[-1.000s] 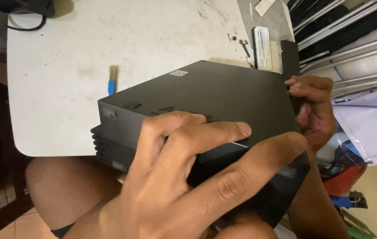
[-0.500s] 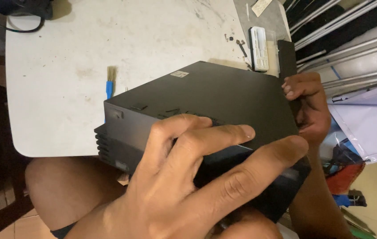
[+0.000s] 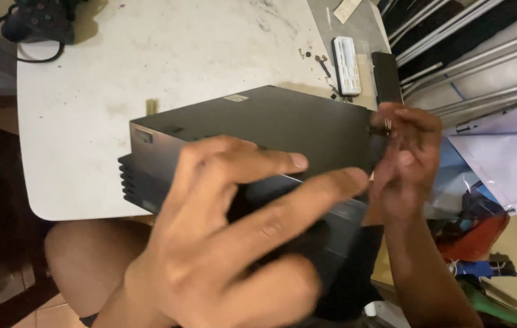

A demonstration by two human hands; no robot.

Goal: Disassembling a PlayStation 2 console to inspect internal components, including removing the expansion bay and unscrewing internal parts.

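Note:
A black box-shaped console point(image 3: 283, 121) is held tilted over the near edge of a white table point(image 3: 149, 61). My left hand point(image 3: 228, 243) lies across its near side in the foreground, fingers spread and pressing on the casing. My right hand point(image 3: 407, 164) is blurred and wraps the console's right end, with its fingertips curled over the top corner. Something small and shiny shows at those fingertips; I cannot tell what it is.
A black game controller point(image 3: 40, 18) with its cable lies at the table's far left. Loose screws point(image 3: 313, 56), a small white case point(image 3: 346, 64) and a flat black piece point(image 3: 386, 76) lie at the far right. A clear plastic bag point(image 3: 507, 158) sits beyond the table's right edge.
The console has shifted left and now covers most of the small brush on the table. My right hand has moved up at the right end and is blurred.

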